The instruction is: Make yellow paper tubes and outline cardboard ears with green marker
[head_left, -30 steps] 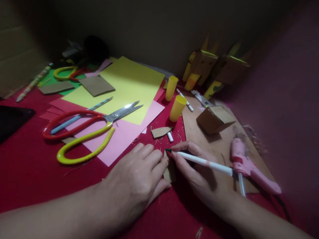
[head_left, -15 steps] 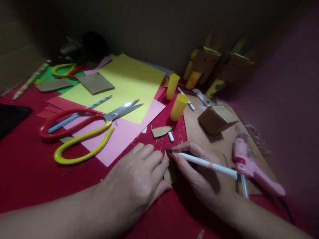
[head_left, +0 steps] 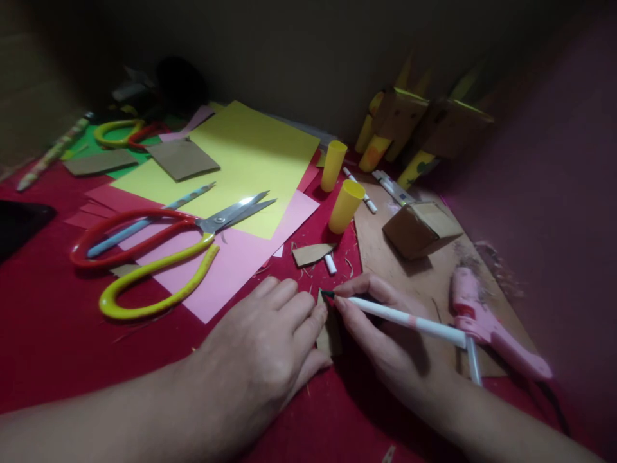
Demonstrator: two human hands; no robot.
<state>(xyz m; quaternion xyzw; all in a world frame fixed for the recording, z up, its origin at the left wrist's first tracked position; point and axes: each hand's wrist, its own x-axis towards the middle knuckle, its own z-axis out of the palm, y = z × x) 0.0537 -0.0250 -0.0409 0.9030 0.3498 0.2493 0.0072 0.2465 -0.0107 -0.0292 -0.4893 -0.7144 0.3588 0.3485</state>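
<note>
The right hand (head_left: pixel 385 331) is pinching a white marker (head_left: pixel 409 320), tip at the cardboard piece's (head_left: pixel 329 339) twelve-o'clock end.
The left hand (head_left: pixel 270 337), fingers together, is holding its nine-o'clock edge on the red counter (head_left: pixel 43 341).

Shows a plain, dark wall (head_left: pixel 289 58) across the back, almost black toward the upper left. Includes a dim brownish wall (head_left: pixel 29 83) at the left, marked with faint horizontal lines and blurred near the edge of the view. Turns to a smooth mauve surface (head_left: pixel 554 167) at the right, sunk in shadow toward the back. Spreads below into a flat, deep red surface (head_left: pixel 43 334), hard to tell as table or floor. Gets pale, soft light mostly around the middle, fading into gloom at the back and sides. Holds a round black shape (head_left: pixel 179 85) at the back left, too dark to identify.
</note>
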